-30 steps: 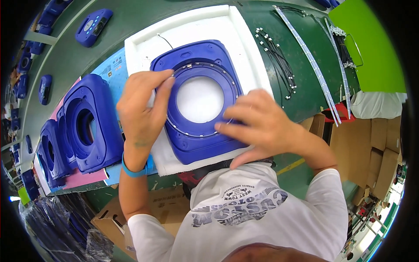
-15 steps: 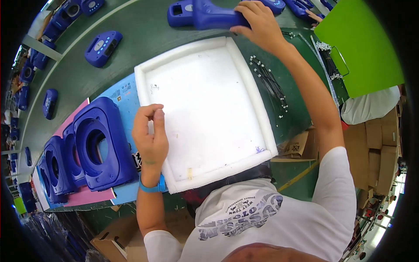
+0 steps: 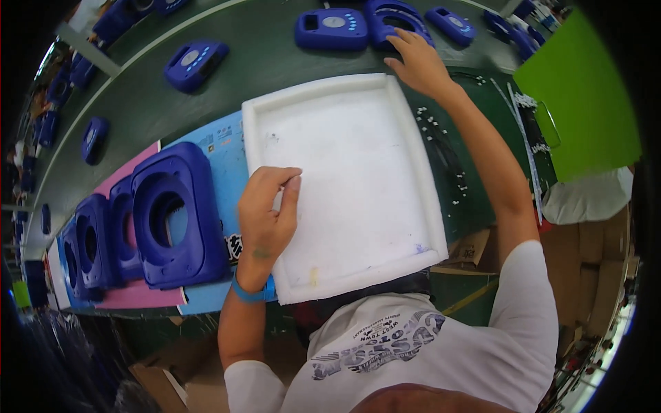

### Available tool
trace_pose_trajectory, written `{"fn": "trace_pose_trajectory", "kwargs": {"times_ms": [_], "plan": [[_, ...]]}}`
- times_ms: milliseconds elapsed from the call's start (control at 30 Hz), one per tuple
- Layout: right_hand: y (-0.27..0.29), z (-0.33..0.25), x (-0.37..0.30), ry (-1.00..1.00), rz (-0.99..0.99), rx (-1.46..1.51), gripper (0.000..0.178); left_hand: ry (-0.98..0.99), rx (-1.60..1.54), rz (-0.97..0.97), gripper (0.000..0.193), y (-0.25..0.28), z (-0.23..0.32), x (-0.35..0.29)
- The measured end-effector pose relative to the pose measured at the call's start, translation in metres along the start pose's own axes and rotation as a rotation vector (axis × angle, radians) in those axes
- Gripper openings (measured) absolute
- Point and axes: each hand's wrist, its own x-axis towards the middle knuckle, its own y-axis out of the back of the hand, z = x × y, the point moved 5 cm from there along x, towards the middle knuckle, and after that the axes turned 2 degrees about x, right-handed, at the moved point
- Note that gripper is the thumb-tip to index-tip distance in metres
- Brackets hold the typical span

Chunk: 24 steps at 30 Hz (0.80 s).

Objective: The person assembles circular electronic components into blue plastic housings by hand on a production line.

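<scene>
My left hand (image 3: pixel 270 210), a blue band at its wrist, is over the left side of a white foam-edged tray (image 3: pixel 348 186). Its thumb and forefinger are pinched together; whatever is between them, if anything, is too small to make out. At the far side my right hand (image 3: pixel 421 67) reaches out with fingers extended and thumb apart. Its fingertips overlap the near edge of a blue plastic casing with a round opening (image 3: pixel 379 14), which lies on the green surface. Whether they touch it, I cannot tell. Left of this casing lies a blue housing with a row of light buttons (image 3: pixel 332 31).
Several blue casings with round holes (image 3: pixel 180 213) stand on edge at left on pink and blue sheets. Black cable ties or wires with white ends (image 3: pixel 444 155) lie right of the tray. A green panel (image 3: pixel 575 96) rises at right. More blue housings (image 3: pixel 195 65) sit along the far surface.
The blue casing my right hand held tilted now lies on the far surface, and the hand's fingers have opened. My left hand keeps its pinch. The whole view has shifted slightly.
</scene>
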Motion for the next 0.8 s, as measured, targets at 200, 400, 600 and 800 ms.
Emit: {"fn": "trace_pose_trajectory", "kwargs": {"times_ms": [200,400,600,800], "plan": [[0.100,-0.168,-0.118,0.308,-0.417,0.696,0.038,-0.157,0.361,-0.052,0.022,0.022,0.036,-0.004],[0.091,-0.185,-0.150,0.361,-0.401,0.812,0.035,0.049,0.889,-0.089,0.056,0.093,0.026,-0.023],[0.088,-0.184,-0.151,0.349,-0.402,0.839,0.026,0.516,0.929,-0.410,0.085,0.130,-0.016,-0.024],[0.092,-0.188,-0.153,0.384,-0.349,0.819,0.025,0.356,0.922,-0.412,0.092,0.126,-0.023,-0.015]]}}
